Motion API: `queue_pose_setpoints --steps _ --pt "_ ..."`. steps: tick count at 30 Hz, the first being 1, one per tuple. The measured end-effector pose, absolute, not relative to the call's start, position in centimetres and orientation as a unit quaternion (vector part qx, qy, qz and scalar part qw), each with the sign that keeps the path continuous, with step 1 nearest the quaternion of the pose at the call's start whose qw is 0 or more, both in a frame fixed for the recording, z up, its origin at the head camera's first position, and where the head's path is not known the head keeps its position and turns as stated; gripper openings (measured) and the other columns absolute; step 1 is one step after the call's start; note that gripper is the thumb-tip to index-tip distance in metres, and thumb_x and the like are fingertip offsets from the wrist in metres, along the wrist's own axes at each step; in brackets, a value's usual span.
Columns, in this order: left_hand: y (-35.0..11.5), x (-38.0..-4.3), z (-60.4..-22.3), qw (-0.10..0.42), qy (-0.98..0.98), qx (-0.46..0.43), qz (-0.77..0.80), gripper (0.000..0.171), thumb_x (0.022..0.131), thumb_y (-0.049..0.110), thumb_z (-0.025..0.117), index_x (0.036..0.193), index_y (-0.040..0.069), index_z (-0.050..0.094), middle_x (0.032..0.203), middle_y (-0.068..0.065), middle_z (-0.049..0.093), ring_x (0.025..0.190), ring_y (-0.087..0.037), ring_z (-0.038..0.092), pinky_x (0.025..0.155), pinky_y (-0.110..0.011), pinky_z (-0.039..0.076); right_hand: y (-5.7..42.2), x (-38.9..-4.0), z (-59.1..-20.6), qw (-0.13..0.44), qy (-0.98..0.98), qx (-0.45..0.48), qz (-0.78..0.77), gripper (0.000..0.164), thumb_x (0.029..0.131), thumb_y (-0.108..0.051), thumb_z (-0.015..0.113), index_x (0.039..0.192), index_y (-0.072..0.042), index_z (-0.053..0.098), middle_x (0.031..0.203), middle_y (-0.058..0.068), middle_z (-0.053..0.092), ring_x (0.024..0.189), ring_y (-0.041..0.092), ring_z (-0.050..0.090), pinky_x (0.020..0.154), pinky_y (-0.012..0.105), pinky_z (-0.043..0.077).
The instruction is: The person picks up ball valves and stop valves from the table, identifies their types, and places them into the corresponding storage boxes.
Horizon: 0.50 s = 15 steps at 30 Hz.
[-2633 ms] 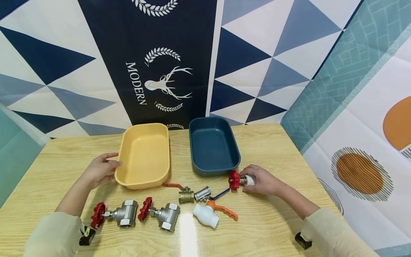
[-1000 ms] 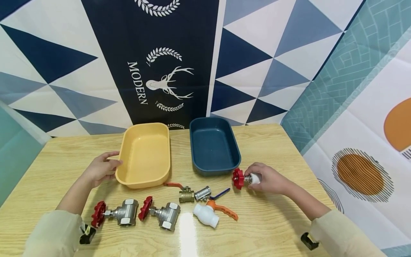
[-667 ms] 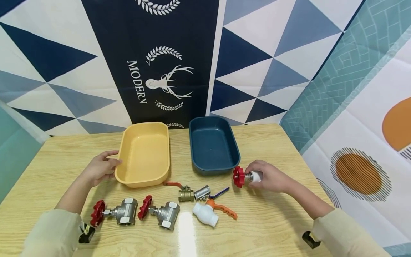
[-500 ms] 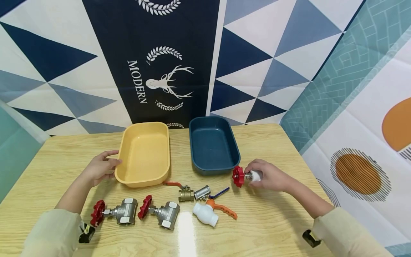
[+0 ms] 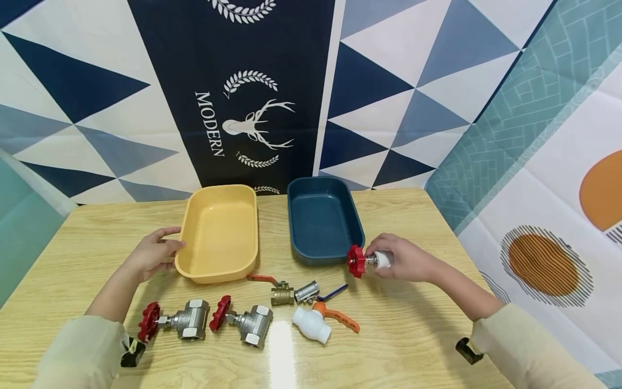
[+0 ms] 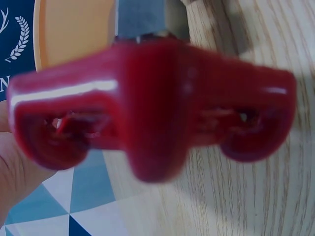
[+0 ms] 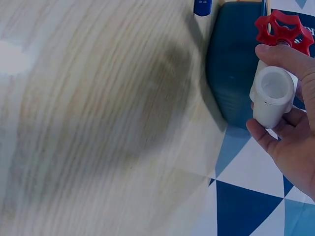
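Gripping the red-wheeled white valve (image 5: pixel 371 260): right hand (image 5: pixel 404 259), fingers and thumb curled round its pale body; wheel points left in the head view. Valve just beside the near right corner of the blue tray (image 5: pixel 320 224); touching or apart, cannot tell. Against half a second ago, valve and hand lie slightly farther left and up, closer to that corner. Left hand (image 5: pixel 151 255) unchanged at the left rim of the yellow tray (image 5: pixel 221 232), fingers loosely spread and touching; whether they pinch it, cannot tell. On the counter (image 5: pixel 389 346), all as before: brass valve (image 5: pixel 282 295), small steel valve (image 5: pixel 306 292) with blue lever beside it, white ball valve (image 5: pixel 311 325) with orange handle nearer the person. Farther left, a steel valve (image 5: pixel 255 326), then a second steel valve (image 5: pixel 191 320), red wheels facing left.
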<state>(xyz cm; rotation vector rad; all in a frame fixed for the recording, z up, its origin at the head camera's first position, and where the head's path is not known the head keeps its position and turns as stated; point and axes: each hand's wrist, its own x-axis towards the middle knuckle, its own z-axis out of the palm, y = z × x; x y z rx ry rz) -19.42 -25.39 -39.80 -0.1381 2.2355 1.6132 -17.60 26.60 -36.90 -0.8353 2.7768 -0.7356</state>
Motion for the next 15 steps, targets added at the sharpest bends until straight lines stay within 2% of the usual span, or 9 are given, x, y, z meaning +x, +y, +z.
queue_pose_setpoints --steps 15 --pt "-25.2 -19.4 -39.6 0.188 0.791 -0.056 0.579 0.070 0.096 0.022 0.051 0.149 0.001 0.010 0.102 0.003 0.055 0.080 -0.006 0.061 0.070 -0.028 0.054 25.5 -18.8 -35.6 0.083 0.917 -0.304 -0.244 0.030 0.075 -0.011 0.075 0.103 -0.013 0.065 0.107 0.007 0.059 0.088 0.018 0.050 0.064 0.021 0.048"
